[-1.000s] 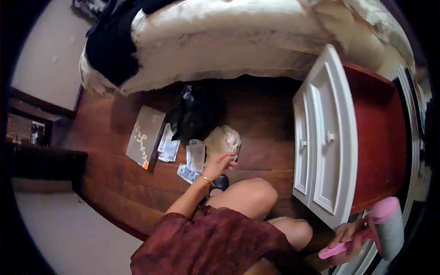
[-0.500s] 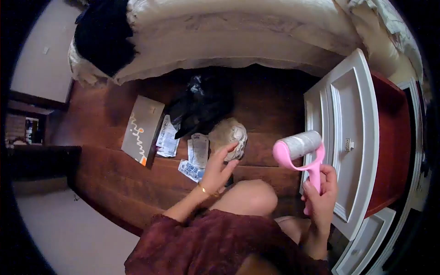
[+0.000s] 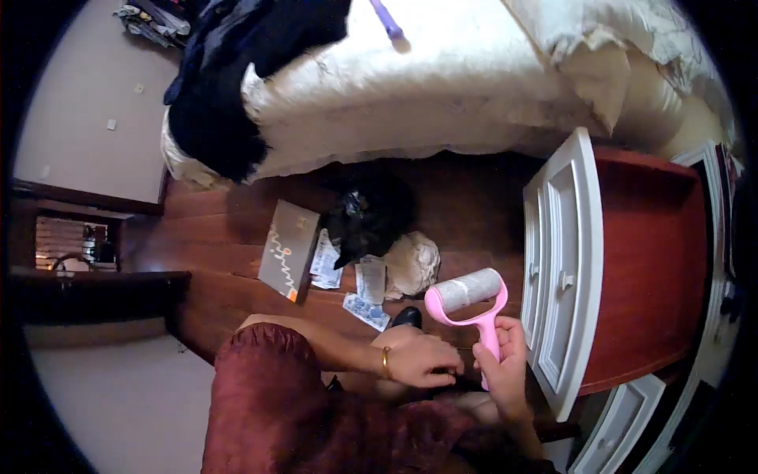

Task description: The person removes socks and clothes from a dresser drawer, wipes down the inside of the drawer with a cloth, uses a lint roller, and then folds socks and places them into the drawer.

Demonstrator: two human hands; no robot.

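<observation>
My right hand (image 3: 504,359) grips the handle of a pink lint roller (image 3: 467,297), its grey roll turned up and to the left. Close beside it, my left hand (image 3: 426,360) hangs above my knees with its fingers curled; whether anything is in them is hidden. Beyond the hands a cream cloth bundle (image 3: 414,262) lies on the wooden floor. Next to it are a black plastic bag (image 3: 371,217) and printed packets (image 3: 365,311). A grey box (image 3: 289,249) with white lettering rests to their left.
White drawers (image 3: 562,276) stand pulled out at the right, the upper one showing a red interior (image 3: 649,261). Across the top is a bed (image 3: 410,103) with dark clothing (image 3: 213,118) and a purple object (image 3: 387,20) on it. A doorway is at the far left.
The lint roller in my right hand has moved left and slightly down. My left hand has drawn back from near the cream bundle toward my right hand, and its fingers have curled. The view has shifted.
</observation>
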